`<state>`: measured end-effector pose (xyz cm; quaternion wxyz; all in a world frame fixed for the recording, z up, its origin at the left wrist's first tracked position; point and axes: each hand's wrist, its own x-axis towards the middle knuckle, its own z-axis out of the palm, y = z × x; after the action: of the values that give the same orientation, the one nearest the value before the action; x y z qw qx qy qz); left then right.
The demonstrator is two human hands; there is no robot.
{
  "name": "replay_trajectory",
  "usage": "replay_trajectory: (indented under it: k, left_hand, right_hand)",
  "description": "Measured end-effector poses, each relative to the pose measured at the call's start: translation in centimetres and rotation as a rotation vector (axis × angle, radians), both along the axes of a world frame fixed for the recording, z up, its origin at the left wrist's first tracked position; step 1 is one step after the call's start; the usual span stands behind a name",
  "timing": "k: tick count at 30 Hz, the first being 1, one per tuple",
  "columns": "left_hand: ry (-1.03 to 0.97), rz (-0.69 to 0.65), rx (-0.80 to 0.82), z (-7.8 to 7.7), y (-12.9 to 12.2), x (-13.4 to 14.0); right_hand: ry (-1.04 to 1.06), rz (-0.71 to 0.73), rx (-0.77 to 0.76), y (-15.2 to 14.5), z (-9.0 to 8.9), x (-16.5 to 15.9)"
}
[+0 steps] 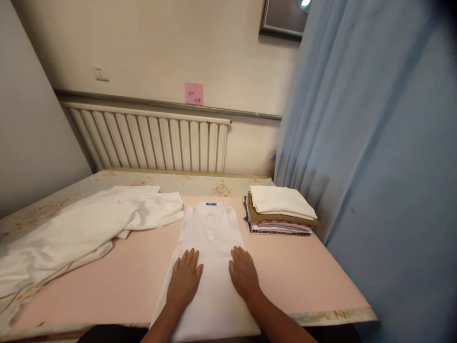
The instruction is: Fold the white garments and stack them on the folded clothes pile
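Note:
A white collared shirt (pixel 214 290) lies folded lengthwise in front of me, its collar at the far end with a blue label inside. My left hand (pixel 184 276) rests flat on the shirt's left side, fingers stretched forward. On the right side, my right hand (pixel 244 271) lies flat as well, its fingertips near the shirt's edge. Neither hand grips the cloth. To the left spreads a loose white garment (pixel 85 224), rumpled. At the far right sits a stack of folded clothes (pixel 282 209), white on top with olive and patterned pieces below.
A pink cloth (pixel 285 271) lies over a floral cover (pixel 221 187) on the table. Behind stand a white radiator (pixel 153 138) and a wall with a pink note (pixel 193 94). A blue curtain (pixel 357 133) hangs along the right side.

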<state>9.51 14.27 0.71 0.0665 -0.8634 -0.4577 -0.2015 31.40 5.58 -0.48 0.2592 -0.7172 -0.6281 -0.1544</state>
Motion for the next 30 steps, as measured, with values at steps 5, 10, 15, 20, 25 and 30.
replay_trajectory:
  k: [5, 10, 15, 20, 25, 30]
  left_hand:
    - [0.007, 0.003, -0.006, 0.1, 0.0, 0.0]
    - [0.006, 0.003, -0.005, -0.1, 0.0, 0.0]
    - [0.014, 0.002, -0.006, -0.1, 0.1, -0.1]
    - [0.009, 0.006, -0.006, 0.1, 0.1, 0.0]
    - [-0.007, 0.006, 0.001, 0.0, 0.1, 0.0]
    - [-0.009, 0.001, 0.003, -0.3, 0.3, -0.1]
  right_hand:
    - [0.005, -0.001, -0.002, 0.1, 0.0, 0.0]
    - [0.022, -0.023, -0.032, 0.2, -0.2, -0.1]
    - [0.053, -0.020, 0.001, 0.4, -0.8, 0.0]
    - [0.036, -0.020, 0.028, 0.4, -0.9, 0.0]
    - [0.009, 0.003, 0.002, 0.2, -0.4, 0.1]
    - [0.014, 0.001, 0.014, 0.3, -0.5, 0.1]
